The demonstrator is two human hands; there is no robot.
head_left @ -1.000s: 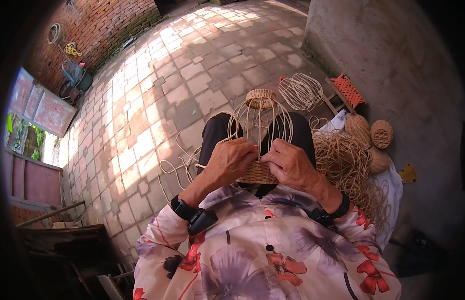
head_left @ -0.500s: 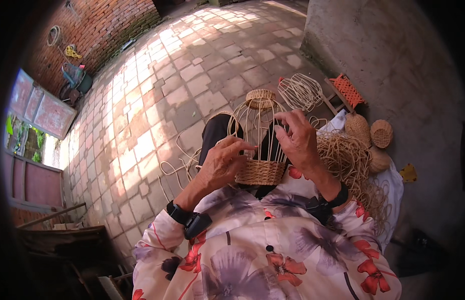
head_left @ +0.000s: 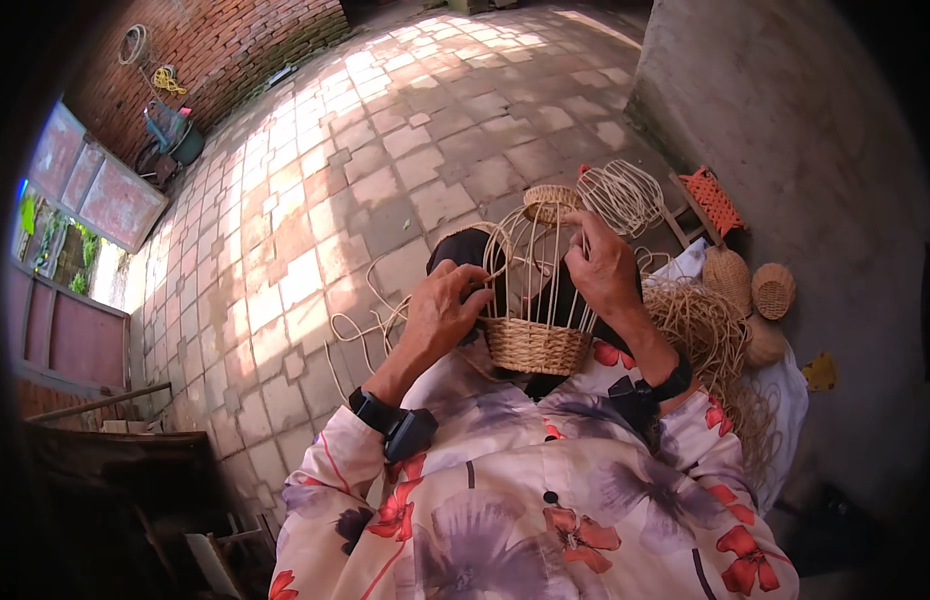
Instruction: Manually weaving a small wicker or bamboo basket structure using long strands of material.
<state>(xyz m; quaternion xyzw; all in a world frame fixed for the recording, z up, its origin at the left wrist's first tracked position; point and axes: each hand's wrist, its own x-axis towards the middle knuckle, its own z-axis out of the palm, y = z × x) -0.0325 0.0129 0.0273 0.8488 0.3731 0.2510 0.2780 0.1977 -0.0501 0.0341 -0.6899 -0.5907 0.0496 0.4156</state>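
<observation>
A partly woven wicker basket rests on my lap between my knees. Its near end is a tightly woven band, its far end a small woven ring, and bare upright strands run between them. At the basket's left side, my left hand is closed, thumb and fingers pinching a thin cane strand that loops beside the uprights. My right hand has its fingers bent together at the right-hand uprights, just below the ring. They seem closed on a strand there, partly hidden by the fingers.
To my right lie a heap of loose cane strands on a white cloth, several finished woven pieces, and a wound coil. A small stool with orange webbing stands beyond, by the wall. Loose strands trail at left.
My left hand has shifted from across the basket's front to its left side, at a strand. My right hand's spread fingers have drawn in near the ring. The view has shifted slightly.
</observation>
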